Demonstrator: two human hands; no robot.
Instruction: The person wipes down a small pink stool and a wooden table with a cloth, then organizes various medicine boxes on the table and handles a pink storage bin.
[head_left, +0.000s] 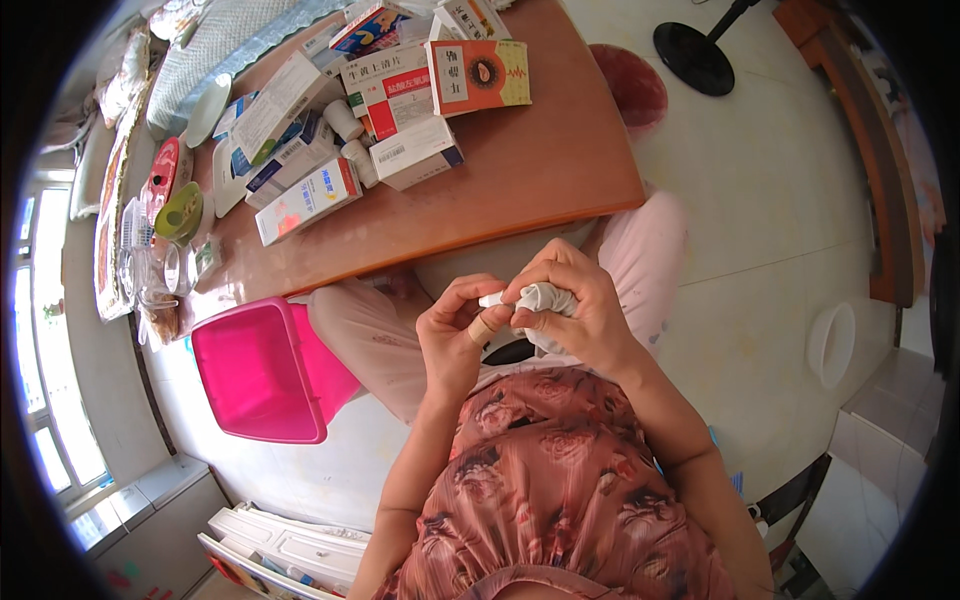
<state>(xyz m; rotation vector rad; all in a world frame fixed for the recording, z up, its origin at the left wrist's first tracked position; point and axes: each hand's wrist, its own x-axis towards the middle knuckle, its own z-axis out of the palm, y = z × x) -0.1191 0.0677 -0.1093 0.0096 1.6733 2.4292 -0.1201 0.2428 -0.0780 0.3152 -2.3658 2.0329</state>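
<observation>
Both hands meet above my lap, near the front edge of the wooden table (517, 214). A small white piece (490, 300), perhaps a cap or little bottle, is pinched between the fingers and thumb of my left hand (450, 322). A tan adhesive bandage (480, 331) wraps that hand's thumb. Bunched in my right hand (592, 307) is a white cloth (547, 300), its index fingertip meeting the small piece. The fingers hide most of the piece, so its full shape cannot be made out.
Medicine boxes (307, 199) and white bottles (343, 120) crowd the table, with an orange box (480, 75) near its right side. A pink bin (255, 375) stands left of my legs. On the right floor are a white basin (831, 345) and a round black base (694, 60).
</observation>
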